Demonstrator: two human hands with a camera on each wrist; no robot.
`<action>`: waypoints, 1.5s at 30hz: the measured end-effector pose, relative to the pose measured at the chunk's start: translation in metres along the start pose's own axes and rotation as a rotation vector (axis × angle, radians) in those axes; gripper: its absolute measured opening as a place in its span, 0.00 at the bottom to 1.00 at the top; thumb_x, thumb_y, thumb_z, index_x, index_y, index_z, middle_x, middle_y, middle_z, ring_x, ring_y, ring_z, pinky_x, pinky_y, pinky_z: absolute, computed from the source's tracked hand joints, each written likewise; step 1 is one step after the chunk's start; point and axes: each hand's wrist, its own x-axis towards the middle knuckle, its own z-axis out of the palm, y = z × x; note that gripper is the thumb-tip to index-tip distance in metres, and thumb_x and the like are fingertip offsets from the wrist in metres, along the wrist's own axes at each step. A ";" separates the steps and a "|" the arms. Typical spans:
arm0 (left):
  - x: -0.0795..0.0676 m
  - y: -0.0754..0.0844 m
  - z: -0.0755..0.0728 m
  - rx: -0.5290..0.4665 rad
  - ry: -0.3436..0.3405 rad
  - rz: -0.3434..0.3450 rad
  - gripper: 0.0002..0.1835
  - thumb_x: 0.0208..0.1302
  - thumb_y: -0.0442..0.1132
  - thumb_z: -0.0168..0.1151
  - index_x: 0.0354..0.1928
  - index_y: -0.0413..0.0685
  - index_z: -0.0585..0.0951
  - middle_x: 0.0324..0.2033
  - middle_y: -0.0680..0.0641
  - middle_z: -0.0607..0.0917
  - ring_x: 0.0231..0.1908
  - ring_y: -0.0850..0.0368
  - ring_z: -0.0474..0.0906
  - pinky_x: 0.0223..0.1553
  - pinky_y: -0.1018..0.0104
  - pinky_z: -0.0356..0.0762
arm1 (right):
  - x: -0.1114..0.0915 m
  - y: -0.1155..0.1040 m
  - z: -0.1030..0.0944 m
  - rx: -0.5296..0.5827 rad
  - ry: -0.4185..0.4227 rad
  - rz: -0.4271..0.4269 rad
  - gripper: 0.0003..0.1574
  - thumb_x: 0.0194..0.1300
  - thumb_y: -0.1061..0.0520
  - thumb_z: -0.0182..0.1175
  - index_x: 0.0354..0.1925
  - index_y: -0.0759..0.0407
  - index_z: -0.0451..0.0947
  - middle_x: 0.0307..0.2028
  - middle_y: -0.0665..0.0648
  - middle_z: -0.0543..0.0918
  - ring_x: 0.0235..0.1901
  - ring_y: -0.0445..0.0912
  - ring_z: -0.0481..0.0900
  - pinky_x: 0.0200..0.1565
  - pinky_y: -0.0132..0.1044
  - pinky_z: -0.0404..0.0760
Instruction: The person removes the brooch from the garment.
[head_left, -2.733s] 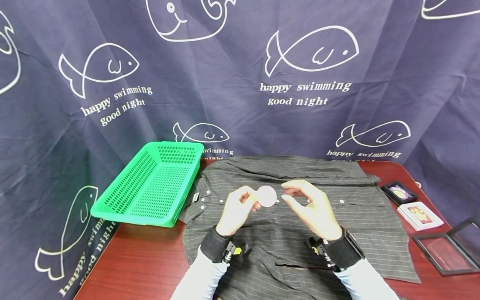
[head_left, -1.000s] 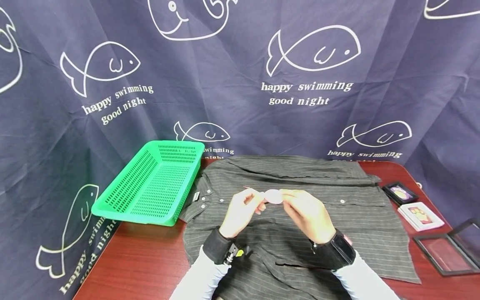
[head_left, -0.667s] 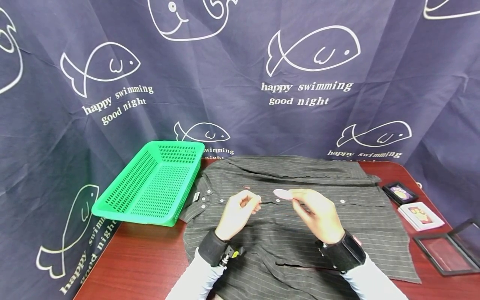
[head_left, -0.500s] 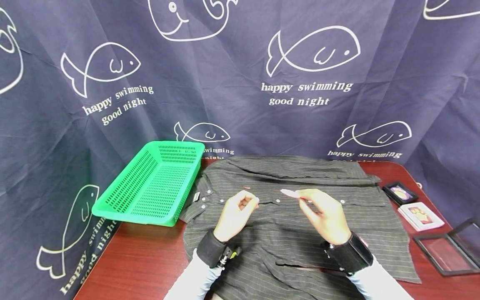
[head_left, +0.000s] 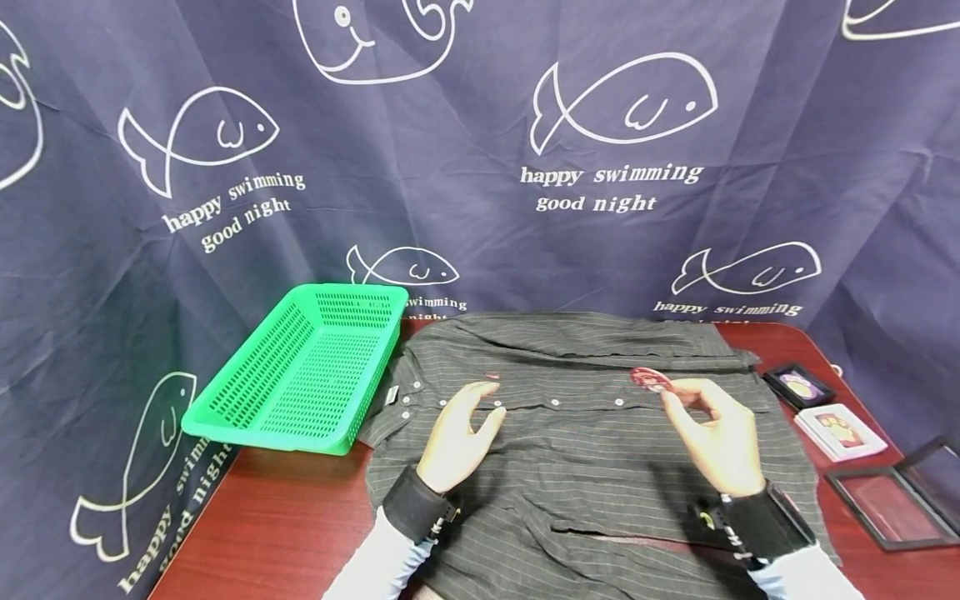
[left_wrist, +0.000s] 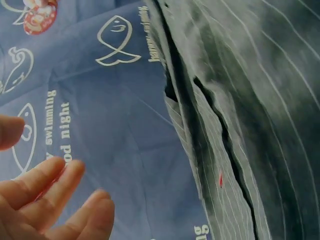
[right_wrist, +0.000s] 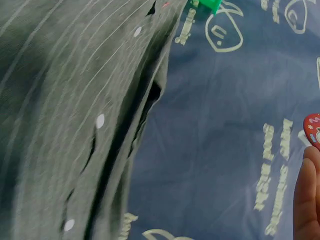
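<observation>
A thin round disc [head_left: 650, 380], red with a cartoon print, is pinched at its right edge between the thumb and fingers of my right hand [head_left: 712, 433]. The same red disc [right_wrist: 313, 129] stands above the fingertips in the right wrist view, partly cut off. My left hand [head_left: 459, 437] hovers over the dark pinstriped shirt [head_left: 592, 475] with thumb and fingers apart. A trace of red shows behind its fingers in the left wrist view; I cannot tell what it is. A small red scrap [head_left: 492, 375] lies on the shirt just beyond the left fingertips.
A green plastic basket [head_left: 322, 383] stands at the left. To the right lie a small black frame [head_left: 780, 385], a white frame [head_left: 840, 433] with a paw print, and an open black clear-windowed frame [head_left: 885, 508]. A fish-print curtain [head_left: 480, 167] hangs behind the table.
The disc passed from my left hand to my right, which moved rightward with it. Its pale side was showing and now the red printed side shows. My left hand's fingers have spread apart.
</observation>
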 end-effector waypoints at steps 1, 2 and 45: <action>-0.001 -0.001 0.000 0.018 -0.002 0.014 0.21 0.67 0.44 0.61 0.59 0.45 0.78 0.57 0.43 0.81 0.59 0.48 0.77 0.61 0.53 0.73 | -0.001 0.003 -0.004 0.000 0.002 0.046 0.09 0.51 0.71 0.68 0.34 0.64 0.84 0.26 0.30 0.80 0.28 0.17 0.74 0.34 0.14 0.69; -0.001 -0.002 -0.001 0.036 -0.007 0.024 0.23 0.67 0.44 0.61 0.61 0.44 0.77 0.59 0.42 0.80 0.62 0.46 0.75 0.64 0.52 0.70 | -0.001 0.005 -0.008 -0.003 0.004 0.085 0.08 0.52 0.70 0.68 0.34 0.65 0.84 0.27 0.26 0.78 0.27 0.18 0.74 0.32 0.14 0.68; -0.027 -0.032 -0.011 0.393 -0.665 -0.360 0.48 0.57 0.72 0.56 0.74 0.52 0.63 0.75 0.42 0.60 0.73 0.31 0.50 0.65 0.26 0.52 | -0.059 0.122 -0.148 0.613 0.199 0.622 0.32 0.61 0.79 0.44 0.28 0.47 0.83 0.17 0.42 0.85 0.16 0.31 0.82 0.20 0.19 0.76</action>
